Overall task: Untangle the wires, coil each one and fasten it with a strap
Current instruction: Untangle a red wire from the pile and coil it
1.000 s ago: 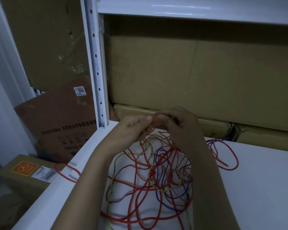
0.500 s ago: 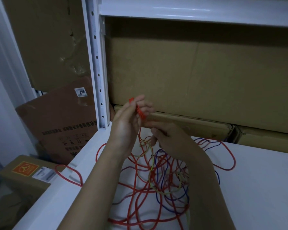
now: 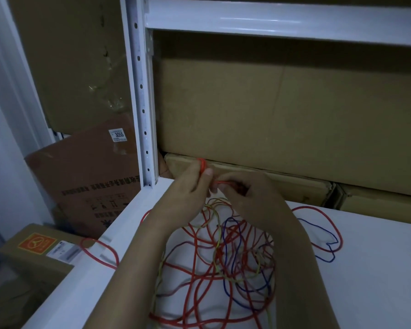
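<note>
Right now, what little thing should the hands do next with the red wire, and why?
Probably wrap another loop. The left hand pinches a tiny red coil, the right hand pinches the same red wire, and most of it is tangled on the shelf.

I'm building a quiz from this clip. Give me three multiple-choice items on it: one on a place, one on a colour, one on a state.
1. Where does the wire tangle lie?
A on the white shelf
B on the floor
C inside a box

2. What colour wire does the left hand pinch?
A blue
B red
C yellow

3. How are the wires?
A coiled and strapped
B cut into pieces
C tangled

Answers: 1 A, the wires spread over the shelf; 2 B, a red loop shows at its fingertips; 3 C, they cross loosely, no strap visible.
</note>
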Tool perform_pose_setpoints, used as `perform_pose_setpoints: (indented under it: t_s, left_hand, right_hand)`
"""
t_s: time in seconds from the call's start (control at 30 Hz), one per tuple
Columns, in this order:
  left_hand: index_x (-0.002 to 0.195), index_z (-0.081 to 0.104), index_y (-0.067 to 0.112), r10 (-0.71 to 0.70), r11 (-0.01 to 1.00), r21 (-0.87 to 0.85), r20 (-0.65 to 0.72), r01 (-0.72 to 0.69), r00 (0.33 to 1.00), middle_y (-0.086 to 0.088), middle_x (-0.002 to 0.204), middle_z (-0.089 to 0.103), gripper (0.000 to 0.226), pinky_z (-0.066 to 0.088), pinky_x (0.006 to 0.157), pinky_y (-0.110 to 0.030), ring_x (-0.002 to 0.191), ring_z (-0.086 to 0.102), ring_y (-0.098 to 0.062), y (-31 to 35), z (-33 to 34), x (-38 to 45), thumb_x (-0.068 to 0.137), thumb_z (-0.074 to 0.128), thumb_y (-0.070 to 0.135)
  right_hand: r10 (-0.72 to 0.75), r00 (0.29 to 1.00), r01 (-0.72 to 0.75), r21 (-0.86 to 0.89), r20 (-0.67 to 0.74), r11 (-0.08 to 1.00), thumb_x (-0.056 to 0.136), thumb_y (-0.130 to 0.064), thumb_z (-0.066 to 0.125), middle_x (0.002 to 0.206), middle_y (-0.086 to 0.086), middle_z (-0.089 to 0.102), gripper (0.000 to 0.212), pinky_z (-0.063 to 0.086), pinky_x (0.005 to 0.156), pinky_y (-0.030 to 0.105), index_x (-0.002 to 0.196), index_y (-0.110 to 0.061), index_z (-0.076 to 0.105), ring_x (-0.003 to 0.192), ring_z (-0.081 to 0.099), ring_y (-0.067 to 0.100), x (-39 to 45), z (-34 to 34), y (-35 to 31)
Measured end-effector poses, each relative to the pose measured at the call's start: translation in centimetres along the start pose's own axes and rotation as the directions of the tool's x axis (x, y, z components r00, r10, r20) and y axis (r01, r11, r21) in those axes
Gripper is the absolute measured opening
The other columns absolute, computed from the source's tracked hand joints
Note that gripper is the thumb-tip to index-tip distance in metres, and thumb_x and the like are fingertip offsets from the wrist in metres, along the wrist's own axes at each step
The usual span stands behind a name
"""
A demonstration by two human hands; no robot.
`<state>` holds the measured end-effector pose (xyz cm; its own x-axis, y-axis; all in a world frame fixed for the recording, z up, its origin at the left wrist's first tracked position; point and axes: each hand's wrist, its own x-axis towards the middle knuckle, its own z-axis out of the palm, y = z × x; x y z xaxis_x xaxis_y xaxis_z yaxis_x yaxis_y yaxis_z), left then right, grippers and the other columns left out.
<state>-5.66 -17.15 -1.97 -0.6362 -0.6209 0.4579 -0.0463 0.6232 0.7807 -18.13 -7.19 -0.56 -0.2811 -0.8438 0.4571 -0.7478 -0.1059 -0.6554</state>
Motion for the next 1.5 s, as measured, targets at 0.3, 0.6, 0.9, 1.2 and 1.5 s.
perform_pose_setpoints:
  t_s: [0.3,0.6,0.9,1.2,1.5]
  left_hand:
    - [0.073,0.061,0.02,-0.087,0.996,-0.012,0.225,0.092,0.971,0.016,0.052,0.048,0.034,0.036,0.057,-0.017,0.053,0.044,0.0,0.6,-0.3,0.1,0.098,0.044,0.035]
    - [0.068,0.056,0.015,-0.215,0.958,-0.223,-0.154,0.179,0.964,0.012,0.045,0.042,0.039,0.029,0.05,-0.02,0.042,0.036,0.0,0.4,-0.5,0.9,0.101,0.041,0.029]
    - [0.06,0.051,0.017,-0.37,0.884,-0.421,-0.36,0.204,0.856,0.011,0.044,0.039,0.044,0.03,0.055,-0.027,0.042,0.034,-0.005,-0.6,-1.5,1.4,0.101,0.042,0.029]
    - [0.065,0.055,0.016,-0.383,0.888,-0.401,-0.372,0.226,0.845,0.013,0.043,0.041,0.041,0.031,0.055,-0.026,0.047,0.037,-0.008,-0.9,-1.4,1.4,0.101,0.042,0.031]
    - [0.069,0.058,0.012,-0.35,0.91,-0.348,-0.358,0.224,0.866,0.009,0.044,0.036,0.04,0.028,0.051,-0.027,0.037,0.034,-0.002,-0.6,-1.0,1.3,0.102,0.042,0.028]
  right_hand:
    - [-0.004,0.983,-0.023,-0.145,-0.183,0.989,0.087,-0.028,0.066,0.073,-0.022,0.061,0.009,0.049,0.068,0.029,0.09,-0.028,0.075,0.074,0.06,0.006,0.0,-0.4,0.8]
    - [-0.026,0.986,0.046,0.119,-0.162,0.992,0.083,-0.019,0.073,0.082,-0.033,0.065,0.037,0.058,0.077,0.037,0.083,-0.054,0.061,0.084,0.066,0.005,-0.2,-0.3,0.7]
    - [0.076,0.961,-0.108,-0.109,-0.265,0.988,0.088,-0.02,0.065,0.077,-0.028,0.058,0.011,0.039,0.067,0.006,0.093,-0.025,0.074,0.074,0.053,-0.016,0.1,-0.7,1.6]
    - [0.075,0.939,-0.137,-0.163,-0.336,0.977,0.095,-0.022,0.055,0.079,-0.01,0.054,0.014,0.034,0.062,0.011,0.095,-0.014,0.066,0.072,0.051,0.002,0.3,0.0,1.8]
    - [0.082,0.865,-0.176,-0.146,-0.495,0.973,0.094,-0.024,0.057,0.079,0.003,0.056,0.016,0.037,0.068,0.025,0.086,-0.018,0.069,0.082,0.051,0.02,0.8,0.1,2.1]
